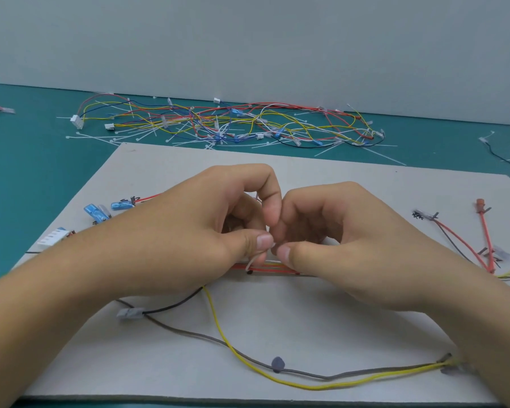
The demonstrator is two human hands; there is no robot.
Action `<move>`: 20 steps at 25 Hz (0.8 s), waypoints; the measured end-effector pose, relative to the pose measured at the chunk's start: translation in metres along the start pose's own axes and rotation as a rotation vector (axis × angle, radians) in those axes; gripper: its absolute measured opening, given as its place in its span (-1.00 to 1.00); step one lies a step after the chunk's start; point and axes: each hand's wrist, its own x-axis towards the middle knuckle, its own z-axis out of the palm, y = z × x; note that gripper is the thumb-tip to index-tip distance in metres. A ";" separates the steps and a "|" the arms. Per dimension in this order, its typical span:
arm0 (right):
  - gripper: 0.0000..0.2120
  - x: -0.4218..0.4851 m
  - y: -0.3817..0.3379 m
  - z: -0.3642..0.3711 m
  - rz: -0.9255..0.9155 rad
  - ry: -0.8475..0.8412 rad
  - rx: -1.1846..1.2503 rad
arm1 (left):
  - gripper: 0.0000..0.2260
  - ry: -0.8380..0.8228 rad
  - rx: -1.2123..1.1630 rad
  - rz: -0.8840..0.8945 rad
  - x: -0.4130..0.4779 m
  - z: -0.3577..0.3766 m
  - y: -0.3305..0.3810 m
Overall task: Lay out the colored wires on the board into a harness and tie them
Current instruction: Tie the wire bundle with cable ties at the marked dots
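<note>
At board centre: your left hand (206, 228) and right hand (345, 245) meet thumb to thumb just above the wire bundle (277, 267).
Left grip: you pinch a white cable tie (252, 262) between thumb and curled fingers; its tail bends down to the bundle.
Right grip: your fingers are curled, thumb tip just beside the tie; whether you hold it cannot be told.
Bundle: red and yellow strands run side by side on the grey board (336, 334), under your thumbs.
Near edge: a yellow wire (218, 322) and a grey wire (171, 306) loop across the board toward you.
Left side: blue terminals (93, 212) and a white connector (53, 237) lie on the board.
Right side: red wires (485, 231); the dark marks (418, 214) beside them are too blurred to read.
Beyond the board: a tangled wire pile (233, 125) with loose ties lies on the green mat (27, 172).
</note>
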 end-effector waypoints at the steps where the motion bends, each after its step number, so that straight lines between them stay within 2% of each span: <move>1: -0.97 0.000 0.000 0.000 0.000 -0.001 0.009 | -0.88 0.000 0.001 0.003 0.000 0.000 0.000; 10: -0.96 0.002 0.002 0.003 0.028 0.039 -0.009 | -0.90 0.048 0.041 0.013 0.000 0.002 -0.002; 14: -0.88 0.001 0.001 0.002 0.045 0.074 -0.001 | -0.88 0.029 0.036 0.010 -0.001 -0.002 -0.001; 20: -0.90 0.001 -0.002 0.000 0.063 0.030 0.016 | -0.83 0.006 0.067 0.008 -0.001 -0.001 -0.002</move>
